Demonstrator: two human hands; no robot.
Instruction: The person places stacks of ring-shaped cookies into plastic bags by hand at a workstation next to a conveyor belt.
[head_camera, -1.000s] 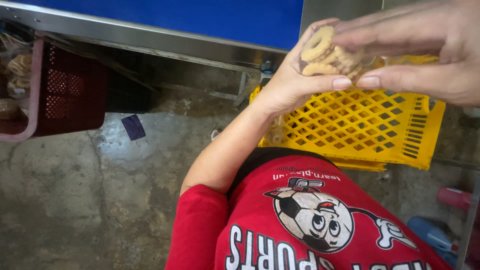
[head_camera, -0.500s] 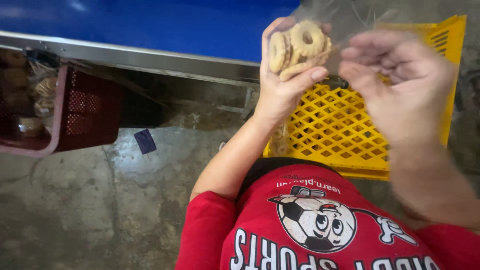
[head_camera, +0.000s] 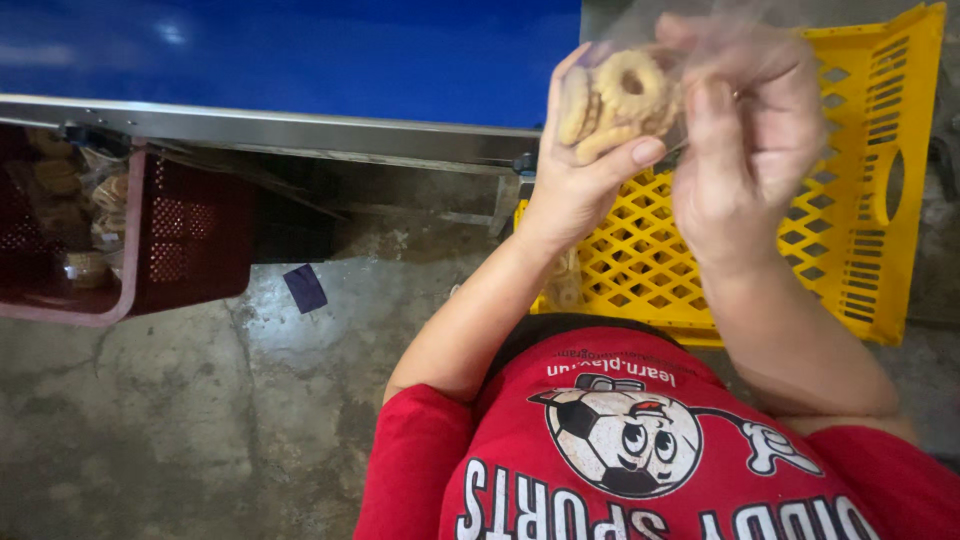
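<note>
Pale tan ring-shaped biscuits, roughly 3 or 4 in a stack, sit in my left hand, held up in front of me above a yellow plastic crate. My left fingers are curled around the far side of the stack and my thumb presses across its near lower edge, so the stack is pinched between thumb and fingers. The stack leans, its rings standing partly on edge, with the long axis of the pile running from my left palm toward my right hand. A thin clear plastic bag seems to wrap the biscuits, though it is blurred and hard to trace. My right hand is just beside the stack on its right side, touching or nearly touching the plastic. Its fingers are bent and drawn together around the bag's loose top, but motion blur keeps me from telling whether they grip it firmly. The left hand carries the weight; the right hand is the nearer one to the bag's open end. Away to the left of my left fingers, a dark red crate holds more bagged biscuits under a blue conveyor belt with a metal edge. Below is a concrete floor.
</note>
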